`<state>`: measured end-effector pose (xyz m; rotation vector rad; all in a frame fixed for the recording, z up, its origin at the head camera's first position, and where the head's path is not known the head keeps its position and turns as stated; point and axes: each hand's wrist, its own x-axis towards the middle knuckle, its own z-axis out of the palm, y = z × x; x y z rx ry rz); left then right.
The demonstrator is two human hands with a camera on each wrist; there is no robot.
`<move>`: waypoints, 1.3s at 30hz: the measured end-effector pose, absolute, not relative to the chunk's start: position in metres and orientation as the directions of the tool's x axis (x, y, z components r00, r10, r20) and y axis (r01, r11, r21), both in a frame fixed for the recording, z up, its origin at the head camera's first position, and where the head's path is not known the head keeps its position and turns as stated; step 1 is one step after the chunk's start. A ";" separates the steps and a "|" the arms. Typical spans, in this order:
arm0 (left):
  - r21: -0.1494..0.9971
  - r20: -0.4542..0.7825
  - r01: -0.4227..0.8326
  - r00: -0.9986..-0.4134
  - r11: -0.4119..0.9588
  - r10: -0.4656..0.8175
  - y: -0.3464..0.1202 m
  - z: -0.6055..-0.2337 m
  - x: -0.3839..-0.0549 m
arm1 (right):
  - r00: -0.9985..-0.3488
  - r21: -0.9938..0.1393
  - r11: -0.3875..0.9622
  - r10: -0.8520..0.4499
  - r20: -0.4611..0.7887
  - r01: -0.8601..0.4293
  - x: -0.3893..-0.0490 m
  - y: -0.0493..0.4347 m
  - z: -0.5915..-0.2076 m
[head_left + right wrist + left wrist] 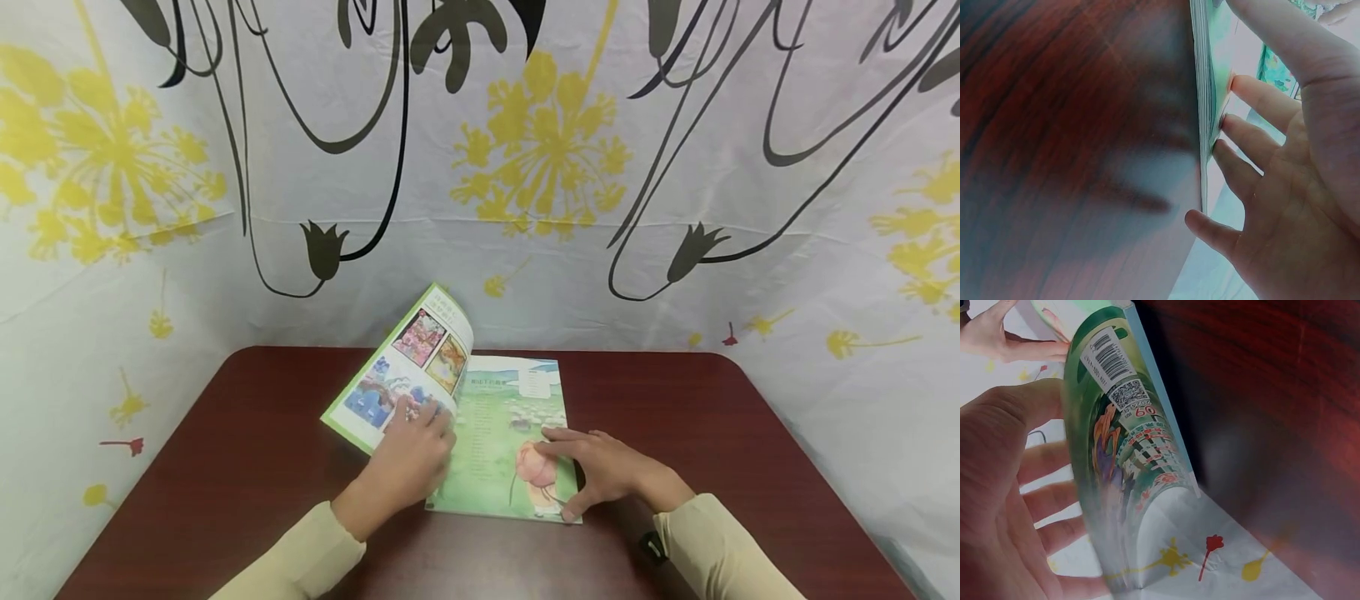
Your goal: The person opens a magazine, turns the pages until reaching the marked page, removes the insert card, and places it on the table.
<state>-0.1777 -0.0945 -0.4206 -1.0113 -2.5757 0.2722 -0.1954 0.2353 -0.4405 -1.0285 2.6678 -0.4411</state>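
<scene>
An open book (pixel 487 467) with colourful pages lies on the table, its left side raised and curved. My left hand (pixel 412 454) touches the raised left page (pixel 416 333) with its fingers extended. In the left wrist view, the fingertips go out of sight behind the curved outer cover (pixel 1116 444), which bears a barcode and a square code. My right hand (pixel 611 467) rests at the right page's edge, with fingertips on the green picture and thumb at the lower corner. Seen from the right wrist, its spread fingers touch the page beside the stacked page edges (pixel 1202 119).
The dark red-brown table (pixel 240 467) reaches out on both sides of the book. Behind it hangs a pale cloth (pixel 420 192) printed with yellow and dark grey flowers. A dark band (pixel 653 547) shows at my right wrist, near the sleeve.
</scene>
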 end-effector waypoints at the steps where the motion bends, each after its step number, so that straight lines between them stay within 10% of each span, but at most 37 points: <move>1: -0.306 0.259 0.620 -0.676 0.723 0.690 -0.095 -0.422 -0.178 | -0.720 -0.363 0.704 -0.684 -0.117 -0.610 -0.195 0.236 -0.441; 17: -0.315 0.262 0.637 -0.655 0.704 0.709 -0.099 -0.429 -0.177 | -0.721 -0.363 0.702 -0.685 -0.109 -0.613 -0.196 0.236 -0.443; 26: -0.081 0.246 0.634 -0.735 0.769 0.631 -0.102 -0.435 -0.174 | -0.724 -0.357 0.707 -0.681 -0.112 -0.610 -0.197 0.235 -0.441; 39: 0.035 0.351 0.689 -0.687 0.724 0.636 -0.110 -0.456 -0.181 | -0.713 -0.359 0.690 -0.695 -0.090 -0.628 -0.197 0.235 -0.441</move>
